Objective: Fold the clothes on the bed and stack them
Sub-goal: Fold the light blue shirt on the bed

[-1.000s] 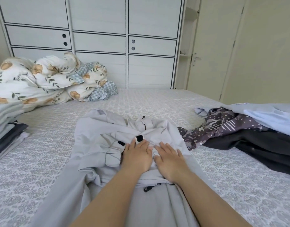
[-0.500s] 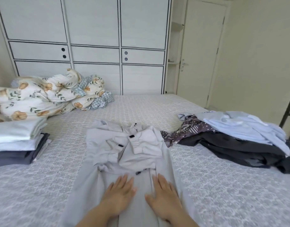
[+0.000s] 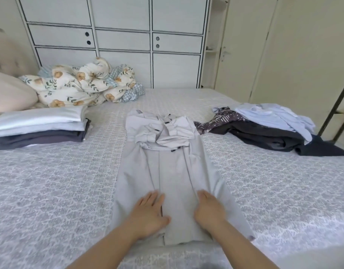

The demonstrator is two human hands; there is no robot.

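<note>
Hands flat on grey garment — bed

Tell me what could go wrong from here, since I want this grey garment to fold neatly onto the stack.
1. The folded-in sleeves lie bunched at the far end of the grey garment; folding over them may leave a lumpy bundle.
2. Left hand and right hand press flat only near the hem, so the far half could shift or crease.
3. The unfolded heap lies close beside the collar end and might snag.
</note>
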